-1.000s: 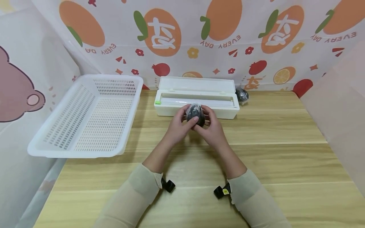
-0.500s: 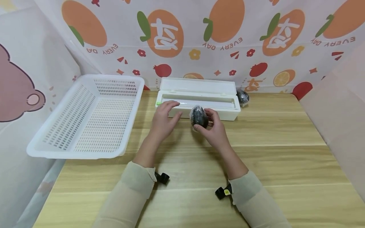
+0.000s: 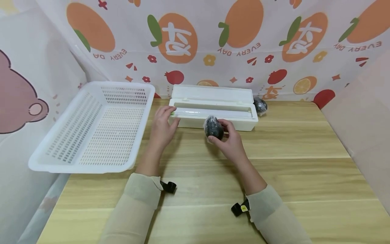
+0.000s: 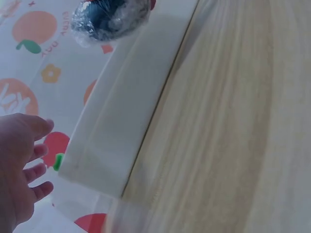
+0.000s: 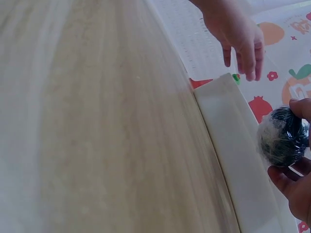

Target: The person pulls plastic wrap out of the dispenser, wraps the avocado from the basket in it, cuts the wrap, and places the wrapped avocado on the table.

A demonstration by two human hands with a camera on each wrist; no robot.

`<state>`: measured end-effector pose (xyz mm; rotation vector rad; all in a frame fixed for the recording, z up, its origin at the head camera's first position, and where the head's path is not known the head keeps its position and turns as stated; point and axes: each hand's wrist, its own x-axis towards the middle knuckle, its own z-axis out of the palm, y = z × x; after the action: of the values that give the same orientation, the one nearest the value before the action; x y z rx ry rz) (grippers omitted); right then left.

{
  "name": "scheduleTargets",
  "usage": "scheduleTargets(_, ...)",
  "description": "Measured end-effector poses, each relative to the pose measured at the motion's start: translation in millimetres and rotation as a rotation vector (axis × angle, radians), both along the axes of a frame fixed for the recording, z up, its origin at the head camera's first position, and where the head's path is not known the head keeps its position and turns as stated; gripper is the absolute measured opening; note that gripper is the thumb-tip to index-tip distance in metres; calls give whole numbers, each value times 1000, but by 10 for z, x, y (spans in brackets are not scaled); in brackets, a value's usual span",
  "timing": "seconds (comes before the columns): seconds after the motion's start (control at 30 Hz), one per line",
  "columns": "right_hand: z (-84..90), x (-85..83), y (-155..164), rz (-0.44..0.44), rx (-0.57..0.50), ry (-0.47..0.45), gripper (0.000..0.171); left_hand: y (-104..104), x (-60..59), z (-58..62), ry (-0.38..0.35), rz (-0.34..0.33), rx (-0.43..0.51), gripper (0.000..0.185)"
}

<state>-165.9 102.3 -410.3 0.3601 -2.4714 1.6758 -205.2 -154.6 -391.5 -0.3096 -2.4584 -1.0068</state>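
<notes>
My right hand [image 3: 230, 140] grips a dark, egg-shaped avocado [image 3: 213, 127] wrapped in clear cling film, held up in front of the dispenser. In the right wrist view, thumb and fingers curl round the wrapped avocado [image 5: 282, 138] from the side. At the left end of the white cling film dispenser [image 3: 214, 122], my left hand [image 3: 163, 127] hovers with fingers loosely extended and nothing in them. The dispenser's lid [image 3: 213, 94] stands raised, and a roll of film [image 3: 210, 113] lies inside. In the right wrist view, a green slider [image 5: 236, 77] shows just below the left fingers.
A white perforated plastic basket [image 3: 144, 127] stands on the left of the wooden table [image 3: 289, 176]. Behind the dispenser's right end lies another dark film-wrapped item [image 3: 260, 106]. A fruit-patterned cloth [image 3: 231, 67] hangs along the back.
My left hand has let go of the wrapped avocado and moved left to the dispenser's left end. The right hand alone keeps holding the avocado, shifted slightly right.
</notes>
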Motion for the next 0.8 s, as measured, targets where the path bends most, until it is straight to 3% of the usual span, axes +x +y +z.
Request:
scheduleTargets(0.17, -1, 9, 66, -3, 27, -22, 62, -3, -71, -48, -43, -11, -39, 43)
scheduleTargets(0.4, 48, 10, 246, -14, 65, -9, 62, -11, -179, -35, -48, -29, -75, 43)
scheduleTargets(0.8, 155, 7, 643, -56, 173, 74, 64, -18, -216, -57, -44, -59, -101, 37)
